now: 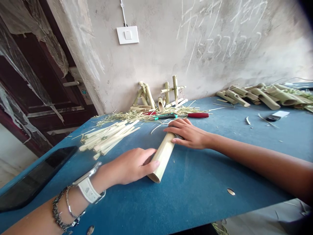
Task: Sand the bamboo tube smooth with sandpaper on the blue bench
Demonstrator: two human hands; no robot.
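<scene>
1. While two hands hold one bamboo tube, the left hand curls its fingers, pressed together, over the near end;
2. the right hand clasps the far end, fingers slightly spread;
3. the tube lies diagonally on the blue table;
4. one heap of split bamboo strips lies just left of it; one red-handled tool lies beyond.

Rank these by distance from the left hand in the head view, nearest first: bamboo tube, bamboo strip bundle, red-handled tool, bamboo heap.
1. Bamboo tube: touching the left hand, on its right.
2. Bamboo strip bundle: farther up the table, leftward.
3. Red-handled tool: beyond, rightward.
4. Bamboo heap: far right end.
</scene>
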